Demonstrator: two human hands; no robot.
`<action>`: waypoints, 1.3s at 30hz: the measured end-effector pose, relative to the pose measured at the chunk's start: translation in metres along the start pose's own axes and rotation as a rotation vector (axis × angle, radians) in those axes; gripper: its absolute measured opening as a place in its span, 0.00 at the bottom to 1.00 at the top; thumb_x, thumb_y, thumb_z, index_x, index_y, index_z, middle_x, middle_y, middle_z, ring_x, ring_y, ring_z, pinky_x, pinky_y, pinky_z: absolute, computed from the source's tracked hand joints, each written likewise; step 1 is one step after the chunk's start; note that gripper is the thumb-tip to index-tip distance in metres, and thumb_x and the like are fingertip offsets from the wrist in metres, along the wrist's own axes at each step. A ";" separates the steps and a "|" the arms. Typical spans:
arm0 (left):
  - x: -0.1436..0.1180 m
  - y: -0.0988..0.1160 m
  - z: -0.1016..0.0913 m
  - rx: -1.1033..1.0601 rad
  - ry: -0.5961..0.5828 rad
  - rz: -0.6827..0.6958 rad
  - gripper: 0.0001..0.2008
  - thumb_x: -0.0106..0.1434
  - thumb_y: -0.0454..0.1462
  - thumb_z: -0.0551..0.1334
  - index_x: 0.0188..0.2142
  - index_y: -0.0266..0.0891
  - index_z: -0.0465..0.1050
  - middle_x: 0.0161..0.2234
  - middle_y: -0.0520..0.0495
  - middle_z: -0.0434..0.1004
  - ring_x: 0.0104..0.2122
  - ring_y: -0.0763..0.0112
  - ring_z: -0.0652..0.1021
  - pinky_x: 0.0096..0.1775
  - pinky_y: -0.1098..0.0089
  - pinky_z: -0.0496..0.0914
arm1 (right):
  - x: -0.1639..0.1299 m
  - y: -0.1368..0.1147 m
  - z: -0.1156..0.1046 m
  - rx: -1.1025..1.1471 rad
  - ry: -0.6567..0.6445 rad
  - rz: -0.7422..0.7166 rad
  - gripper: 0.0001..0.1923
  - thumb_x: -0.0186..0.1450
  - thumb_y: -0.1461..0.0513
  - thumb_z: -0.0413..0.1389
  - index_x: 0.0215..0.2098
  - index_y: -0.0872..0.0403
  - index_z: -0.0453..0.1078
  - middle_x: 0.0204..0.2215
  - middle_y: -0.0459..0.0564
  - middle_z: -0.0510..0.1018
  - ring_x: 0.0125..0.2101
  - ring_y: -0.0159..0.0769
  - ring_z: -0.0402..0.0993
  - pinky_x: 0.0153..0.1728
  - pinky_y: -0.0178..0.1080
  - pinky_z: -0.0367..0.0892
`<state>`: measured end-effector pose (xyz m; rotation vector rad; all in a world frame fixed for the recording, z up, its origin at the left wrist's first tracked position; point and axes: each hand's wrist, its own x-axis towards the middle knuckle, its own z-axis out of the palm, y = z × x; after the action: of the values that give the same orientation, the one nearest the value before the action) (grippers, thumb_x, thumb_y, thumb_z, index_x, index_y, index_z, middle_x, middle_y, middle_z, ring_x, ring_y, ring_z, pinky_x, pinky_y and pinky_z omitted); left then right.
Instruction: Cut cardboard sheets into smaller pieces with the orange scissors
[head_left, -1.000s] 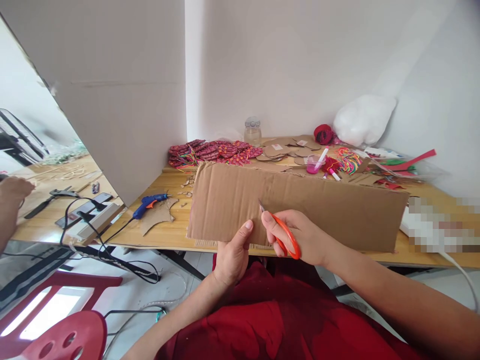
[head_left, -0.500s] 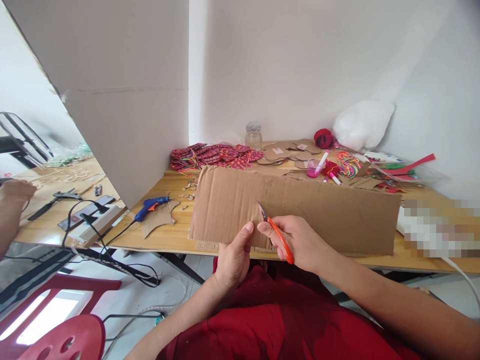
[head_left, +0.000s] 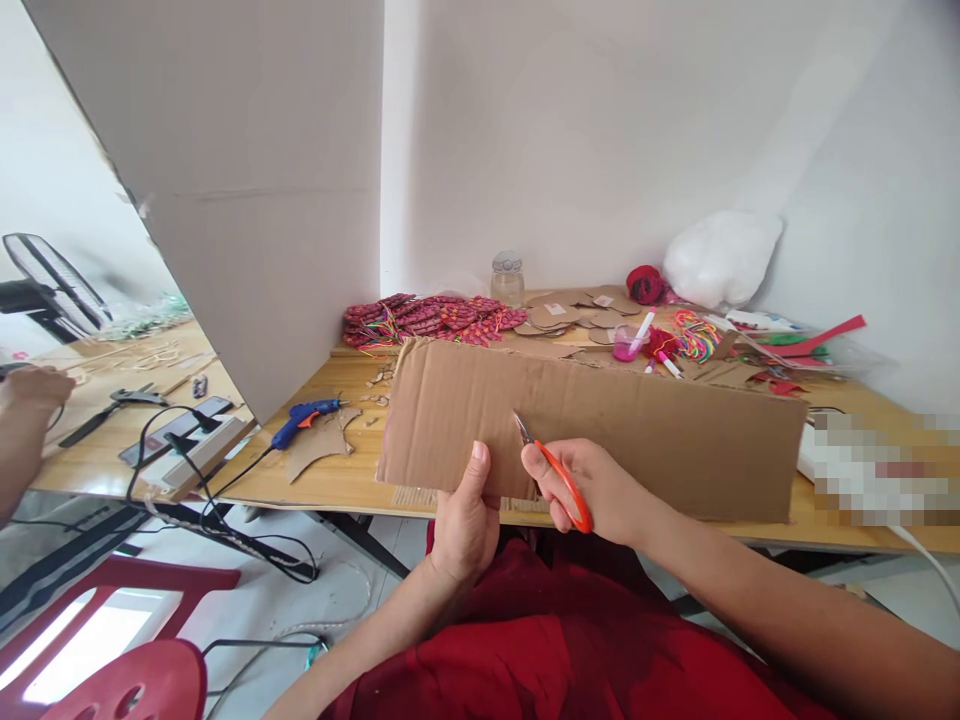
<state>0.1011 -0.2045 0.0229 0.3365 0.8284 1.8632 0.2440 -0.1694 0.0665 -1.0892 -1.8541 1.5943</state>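
A long piece of corrugated cardboard [head_left: 660,430] is held tilted up at the table's front edge. My left hand [head_left: 469,520] grips its lower edge, thumb on the face and fingers hidden behind. My right hand [head_left: 592,485] is closed around orange-handled scissors [head_left: 566,478]. Their metal tips point up and left, in front of the cardboard. Part of the lower blade is hidden, so I cannot tell how far the cut reaches.
A blue glue gun [head_left: 304,422] rests on a cardboard scrap [head_left: 322,450] at left, near a power strip [head_left: 199,455]. Patterned red pieces [head_left: 435,320], a glass jar [head_left: 508,280] and cardboard cut-outs [head_left: 555,315] lie behind. Another person's hand [head_left: 34,400] shows at far left.
My left thumb has shifted slightly left along the cardboard, away from the scissors. The cardboard's right end sits a little lower. Both hands keep their holds.
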 end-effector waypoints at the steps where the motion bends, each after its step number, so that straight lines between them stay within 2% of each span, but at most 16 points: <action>1: 0.001 0.000 -0.001 -0.001 -0.003 0.002 0.32 0.58 0.40 0.74 0.61 0.49 0.70 0.58 0.46 0.76 0.55 0.62 0.78 0.50 0.70 0.75 | -0.001 -0.001 0.000 -0.006 -0.024 -0.003 0.32 0.66 0.35 0.49 0.22 0.52 0.61 0.12 0.42 0.68 0.15 0.29 0.62 0.20 0.32 0.58; 4: 0.002 0.000 -0.003 -0.001 -0.018 0.006 0.31 0.58 0.40 0.74 0.60 0.48 0.71 0.58 0.46 0.77 0.56 0.61 0.77 0.52 0.69 0.74 | -0.004 -0.005 -0.001 -0.026 -0.059 -0.003 0.34 0.68 0.35 0.46 0.23 0.53 0.63 0.12 0.44 0.70 0.16 0.30 0.65 0.21 0.32 0.60; 10: 0.001 0.002 -0.005 -0.006 -0.021 0.003 0.31 0.56 0.38 0.74 0.59 0.46 0.71 0.56 0.44 0.78 0.57 0.59 0.77 0.56 0.66 0.72 | -0.005 -0.017 -0.008 0.000 -0.107 0.058 0.35 0.66 0.34 0.48 0.20 0.54 0.63 0.12 0.45 0.71 0.14 0.29 0.63 0.20 0.32 0.57; 18: 0.001 0.001 -0.007 -0.009 -0.020 0.024 0.37 0.55 0.37 0.75 0.63 0.48 0.66 0.59 0.44 0.76 0.58 0.57 0.76 0.60 0.60 0.69 | -0.009 -0.018 -0.011 -0.037 -0.147 0.055 0.36 0.67 0.34 0.45 0.21 0.54 0.64 0.12 0.46 0.71 0.15 0.28 0.61 0.21 0.31 0.58; 27: -0.004 0.003 -0.004 0.002 -0.035 -0.001 0.37 0.54 0.37 0.76 0.61 0.44 0.68 0.57 0.42 0.77 0.57 0.55 0.77 0.59 0.60 0.71 | -0.004 -0.017 -0.007 -0.067 -0.053 -0.001 0.35 0.68 0.35 0.45 0.22 0.54 0.67 0.13 0.47 0.72 0.16 0.31 0.68 0.21 0.32 0.62; 34: -0.005 0.002 -0.005 0.009 -0.027 0.004 0.37 0.53 0.37 0.76 0.61 0.44 0.69 0.57 0.42 0.77 0.56 0.55 0.77 0.58 0.60 0.71 | -0.003 -0.015 -0.004 -0.123 -0.001 -0.001 0.34 0.69 0.36 0.46 0.22 0.54 0.67 0.14 0.47 0.74 0.15 0.31 0.68 0.19 0.33 0.63; 39: -0.003 0.001 -0.007 0.012 -0.045 0.009 0.38 0.54 0.37 0.75 0.62 0.45 0.67 0.57 0.42 0.76 0.56 0.55 0.77 0.57 0.60 0.72 | -0.001 -0.011 0.001 -0.142 0.087 -0.012 0.31 0.66 0.37 0.52 0.21 0.52 0.63 0.12 0.44 0.70 0.14 0.31 0.67 0.18 0.32 0.61</action>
<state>0.0980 -0.2102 0.0191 0.3888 0.8092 1.8535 0.2407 -0.1710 0.0768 -1.1863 -1.9353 1.4036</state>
